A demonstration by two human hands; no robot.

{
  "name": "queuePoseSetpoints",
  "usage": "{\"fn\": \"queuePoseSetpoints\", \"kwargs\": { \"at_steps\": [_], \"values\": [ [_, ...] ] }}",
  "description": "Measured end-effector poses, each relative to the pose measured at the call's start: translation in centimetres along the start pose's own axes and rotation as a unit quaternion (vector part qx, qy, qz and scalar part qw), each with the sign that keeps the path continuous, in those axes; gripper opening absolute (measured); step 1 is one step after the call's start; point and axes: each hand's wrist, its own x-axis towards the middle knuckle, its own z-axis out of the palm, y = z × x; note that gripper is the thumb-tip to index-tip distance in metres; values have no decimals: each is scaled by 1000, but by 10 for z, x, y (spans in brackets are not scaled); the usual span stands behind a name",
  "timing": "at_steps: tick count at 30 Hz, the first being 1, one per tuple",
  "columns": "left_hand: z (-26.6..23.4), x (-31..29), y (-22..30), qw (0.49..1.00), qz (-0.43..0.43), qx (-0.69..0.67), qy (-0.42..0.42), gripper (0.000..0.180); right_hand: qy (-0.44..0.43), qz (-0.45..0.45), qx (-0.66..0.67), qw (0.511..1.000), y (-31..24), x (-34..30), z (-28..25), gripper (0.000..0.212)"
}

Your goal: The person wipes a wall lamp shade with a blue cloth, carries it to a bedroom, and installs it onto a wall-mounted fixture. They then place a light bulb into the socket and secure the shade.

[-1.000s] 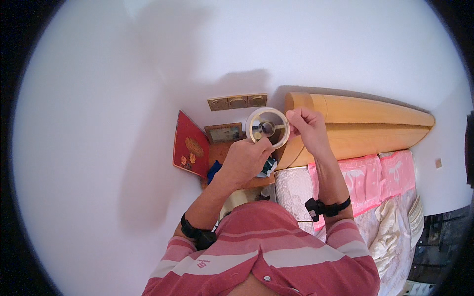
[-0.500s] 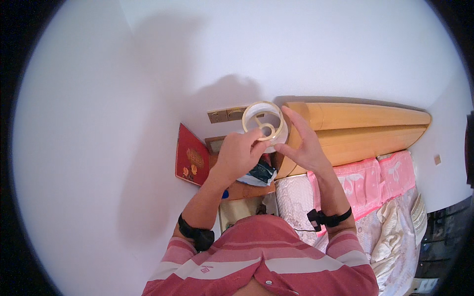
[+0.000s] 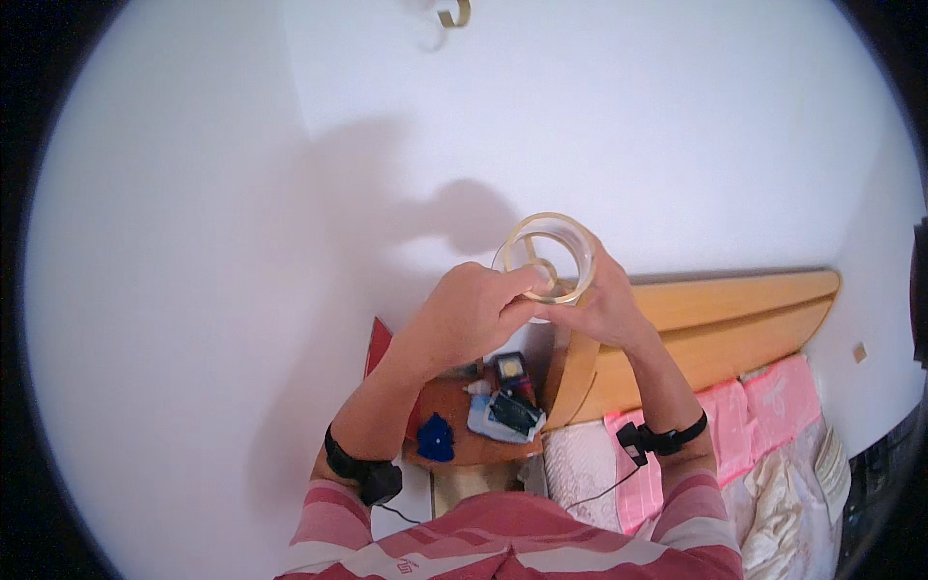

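A round white lampshade [image 3: 577, 242] with gold-coloured rims and a smaller gold ring inside is held up before the wall, its ring end facing me. My left hand [image 3: 469, 307] pinches it at the inner ring, the thumb reaching in over the near rim. Round the right side of the shade, my right hand [image 3: 611, 304] curls against the outer wall with its thumb below. Both hands are closed on the shade, and most of the fingertips are hidden behind it. Above and apart from it, a curved gold bracket [image 3: 458, 14] juts from the wall.
A wooden bedside table [image 3: 464, 445] below carries a blue crumpled item [image 3: 436, 438], a packet [image 3: 503, 414] and a dark box [image 3: 510, 368]. A red board [image 3: 377, 343] leans at its left. To the right are a wooden headboard [image 3: 715, 314] and a bed with pink pillow covers [image 3: 783, 391].
My view has tipped upward, bringing the wall bracket into sight. The lampshade has shifted slightly right. My right hand, spread beside the shade before, has closed round its side.
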Motion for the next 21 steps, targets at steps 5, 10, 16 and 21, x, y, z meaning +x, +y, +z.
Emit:
{"fn": "queuePoseSetpoints", "kwargs": {
  "at_steps": [5, 10, 16, 21],
  "values": [
    [-31, 11, 23, 988, -10, -29, 152, 50, 83, -110, -5, 990, -18, 52, -38, 95],
    [-72, 32, 29, 959, 3, -34, 283, 50, 119, -176, 7, 977, -58, 106, -87, 92],
    [-132, 73, 53, 939, 70, -31, 337, 41, 143, -202, 187, 951, -125, 200, -154, 52],
    [-168, 100, 78, 939, 103, -54, 325, 49, 14, -193, 264, 945, -180, 252, -185, 55]
  ]
}}
